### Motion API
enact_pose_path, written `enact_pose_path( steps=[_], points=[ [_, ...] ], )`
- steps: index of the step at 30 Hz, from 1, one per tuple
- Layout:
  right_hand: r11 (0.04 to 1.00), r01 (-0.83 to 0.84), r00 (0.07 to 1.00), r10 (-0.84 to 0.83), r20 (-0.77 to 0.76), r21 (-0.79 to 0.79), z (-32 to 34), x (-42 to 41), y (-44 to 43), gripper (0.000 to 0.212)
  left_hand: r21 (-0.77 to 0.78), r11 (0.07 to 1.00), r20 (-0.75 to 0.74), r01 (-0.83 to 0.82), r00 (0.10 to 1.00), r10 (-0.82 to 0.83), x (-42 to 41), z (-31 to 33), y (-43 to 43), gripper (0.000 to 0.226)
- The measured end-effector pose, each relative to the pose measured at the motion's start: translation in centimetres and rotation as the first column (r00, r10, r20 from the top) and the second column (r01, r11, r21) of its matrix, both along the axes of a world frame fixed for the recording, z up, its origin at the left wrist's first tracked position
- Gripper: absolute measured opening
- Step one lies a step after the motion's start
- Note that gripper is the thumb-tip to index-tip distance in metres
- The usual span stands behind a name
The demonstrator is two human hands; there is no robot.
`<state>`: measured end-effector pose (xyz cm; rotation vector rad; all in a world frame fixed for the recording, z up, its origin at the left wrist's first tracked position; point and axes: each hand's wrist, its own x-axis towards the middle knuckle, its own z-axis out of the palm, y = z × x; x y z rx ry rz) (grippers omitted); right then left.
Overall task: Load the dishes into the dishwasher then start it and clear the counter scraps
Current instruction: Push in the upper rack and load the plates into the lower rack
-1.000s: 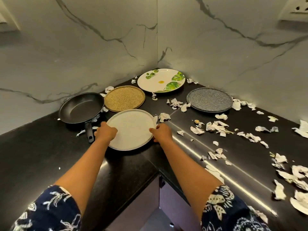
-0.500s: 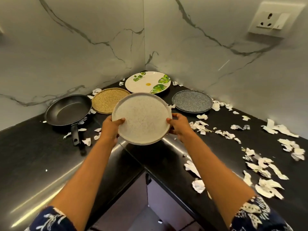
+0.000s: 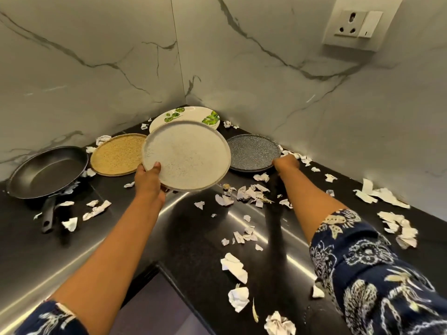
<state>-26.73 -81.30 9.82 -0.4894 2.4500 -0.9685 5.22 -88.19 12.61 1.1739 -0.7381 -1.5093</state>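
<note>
**A:** So, which hand has the plate?

**B:** The left hand (image 3: 148, 180). It grips the speckled cream plate (image 3: 186, 155) by its near rim, with the thumb laid on the upper face and the fingers out of sight underneath. The plate is off the counter (image 3: 188, 226), tilted with its face toward the camera, just short of the far corner.

**A:** And the right hand?

**B:** The right hand (image 3: 286, 163) is at the rim of the grey speckled plate (image 3: 252, 152). That plate lies flat by the back edge under the right-hand wall, near the far corner. The knuckles are up and the fingers are folded out of view. Whether they have hold of the rim, I cannot tell.

**A:** What else is on there?

**B:** A leaf-patterned plate (image 3: 186, 114) sits in the far corner itself, partly hidden behind the lifted one. A tan plate (image 3: 116, 154) lies flat along the back edge under the left-hand wall. A black frying pan (image 3: 48, 172) sits beside it toward the counter's left end, with its handle pointing at the front edge.

**A:** Scraps?

**B:** Torn white paper scraps (image 3: 234, 264) are all over. One cluster lies just in front of the grey plate and more run along the right-hand back edge. Some lie near the inner front corner, and a few are around the pan's handle.
</note>
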Motion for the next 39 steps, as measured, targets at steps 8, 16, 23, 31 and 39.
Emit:
enact_pose_path(
  steps=[8, 16, 23, 31, 39],
  points=[
    [0.945, 0.244, 0.849, -0.1, 0.519, -0.218, -3.1, -2.8, -3.5, 0.046, 0.094, 0.991, -0.067, -0.095, 0.993, 0.102, -1.8, -2.5, -0.2, 0.041],
    [0.733, 0.401, 0.79, 0.027, 0.612, -0.55, -0.2, 1.1, -1.2, 0.039, 0.144, 0.982, -0.155, -0.123, 0.977, 0.145, -0.5, -1.9, 3.2, 0.039],
    [0.461, 0.466, 0.808, 0.126, 0.576, -0.755, 4.4, 7.2, 11.4, 0.027, 0.131, 0.982, -0.279, -0.135, 0.946, 0.167, 3.9, 1.1, 10.7, 0.029],
    [0.219, 0.581, 0.785, 0.102, 0.611, -0.784, 5.7, 21.4, 31.8, 0.026, -0.03, 0.999, -0.29, 0.017, 0.957, -0.025, 13.3, 1.5, 23.8, 0.029],
    [0.175, 0.592, 0.804, -0.205, 0.559, -0.787, 2.1, 36.1, 50.8, 0.025, -0.01, 0.984, -0.233, 0.178, 0.957, -0.175, 21.0, -2.6, 37.4, 0.022]
  ],
)
